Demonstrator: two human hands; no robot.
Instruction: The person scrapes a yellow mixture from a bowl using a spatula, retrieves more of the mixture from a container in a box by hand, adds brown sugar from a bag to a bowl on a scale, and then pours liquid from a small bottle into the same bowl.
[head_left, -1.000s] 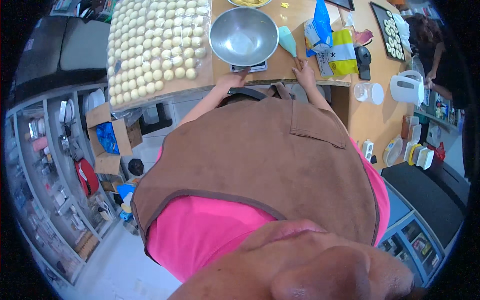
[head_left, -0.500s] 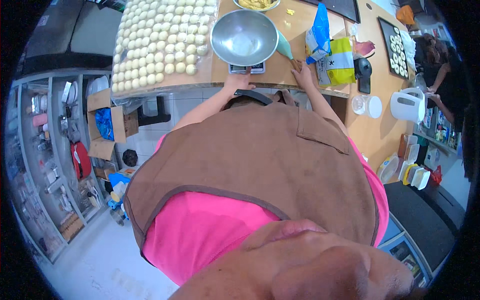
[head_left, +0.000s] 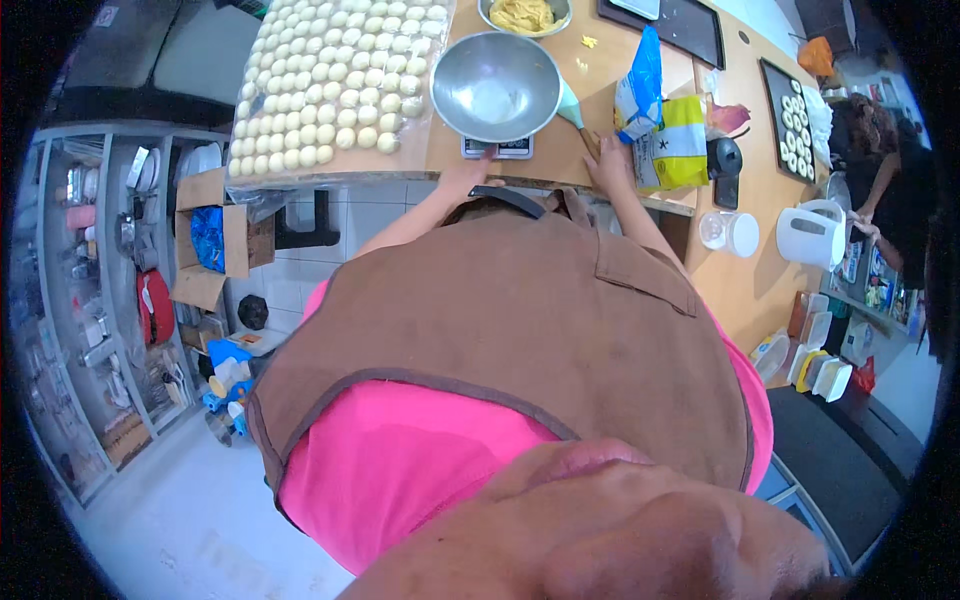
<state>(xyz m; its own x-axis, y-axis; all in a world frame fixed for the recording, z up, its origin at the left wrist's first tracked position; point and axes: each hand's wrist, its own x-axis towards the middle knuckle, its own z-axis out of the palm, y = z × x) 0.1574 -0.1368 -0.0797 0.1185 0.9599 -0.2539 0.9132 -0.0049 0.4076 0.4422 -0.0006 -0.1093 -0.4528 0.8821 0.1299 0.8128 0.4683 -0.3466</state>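
One finger of my left hand (head_left: 464, 177) reaches the front of the digital kitchen scale (head_left: 512, 151), under the steel mixing bowl (head_left: 497, 88); how far that hand is closed, I cannot tell. My right hand (head_left: 610, 166) rests at the handle of the mint spatula (head_left: 570, 107), its hold unclear to me.

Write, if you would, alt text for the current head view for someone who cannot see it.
A person's left hand is at the front of a scale under a metal bowl; the right hand is at the handle of a green spatula. Rows of pale dough-like balls lie at left; a blue-and-white bag and yellow bag stand at right.
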